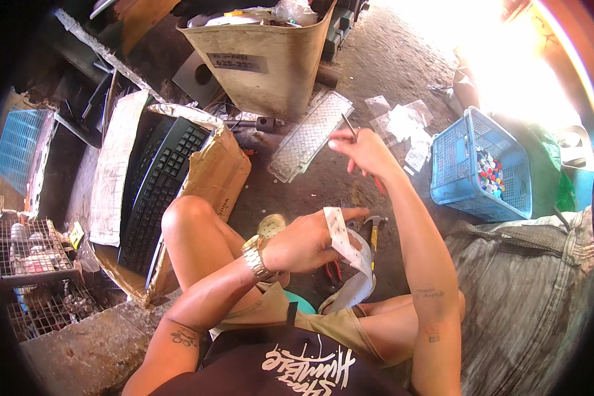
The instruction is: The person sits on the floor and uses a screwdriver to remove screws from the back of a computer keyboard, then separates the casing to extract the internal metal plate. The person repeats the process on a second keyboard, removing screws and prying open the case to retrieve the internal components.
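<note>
My left hand (302,245), with a metal-banded watch at its wrist, grips a curled white plastic strip (340,239) with small holes; its lower part bends down over my lap. One finger stretches out past the strip's upper end. Further forward and to the right, my right hand (371,155) is closed around a slim tool (348,124), which looks like a screwdriver. Its dark shaft points up and away, and a red end shows below the palm. On the ground beyond the strip lies a hammer (375,239) with a yellow handle. Red-handled pliers (334,272) are partly hidden beneath my left hand.
A cardboard box (221,165) of black keyboards (168,178) stands at left. Ahead are a tall beige bin (264,66), a flat translucent panel (313,135) and white scraps (406,125). A blue crate (452,168) with colorful caps stands right, near a grey sack (528,290).
</note>
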The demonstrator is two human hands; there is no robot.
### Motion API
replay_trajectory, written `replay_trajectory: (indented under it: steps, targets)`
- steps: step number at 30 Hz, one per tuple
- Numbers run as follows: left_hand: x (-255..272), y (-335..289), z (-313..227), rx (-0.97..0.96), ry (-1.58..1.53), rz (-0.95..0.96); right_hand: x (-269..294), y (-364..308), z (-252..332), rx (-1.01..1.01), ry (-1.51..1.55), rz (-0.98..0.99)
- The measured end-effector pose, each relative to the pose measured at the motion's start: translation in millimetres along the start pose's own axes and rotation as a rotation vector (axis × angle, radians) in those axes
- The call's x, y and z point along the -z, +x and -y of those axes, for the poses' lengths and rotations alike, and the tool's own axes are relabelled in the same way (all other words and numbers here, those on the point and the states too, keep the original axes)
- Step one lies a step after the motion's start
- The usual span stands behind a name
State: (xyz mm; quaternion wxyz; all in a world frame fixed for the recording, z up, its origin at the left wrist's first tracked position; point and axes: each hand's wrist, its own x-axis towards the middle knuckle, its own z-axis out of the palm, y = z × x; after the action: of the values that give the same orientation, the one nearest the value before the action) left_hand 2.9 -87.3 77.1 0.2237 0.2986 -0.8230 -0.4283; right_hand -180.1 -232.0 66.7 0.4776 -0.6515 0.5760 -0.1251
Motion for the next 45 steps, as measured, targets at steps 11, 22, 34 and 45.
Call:
replay_trajectory:
  steps: [11,22,34,45]
  targets:
    - [15,4,30,0.137,-0.148,-0.434,16,-177,-2,0.022,0.148,-0.005]
    - [25,3,34,0.171,-0.179,-0.316,-34,-156,-47,0.21,-0.284,-0.633]
    - [146,-59,-22,0.137,-0.025,-0.658,99,-217,-157,-0.087,0.212,-1.213]
    - [311,-308,-189,0.122,0.544,-1.74,96,-216,-148,0.026,0.382,-1.103]
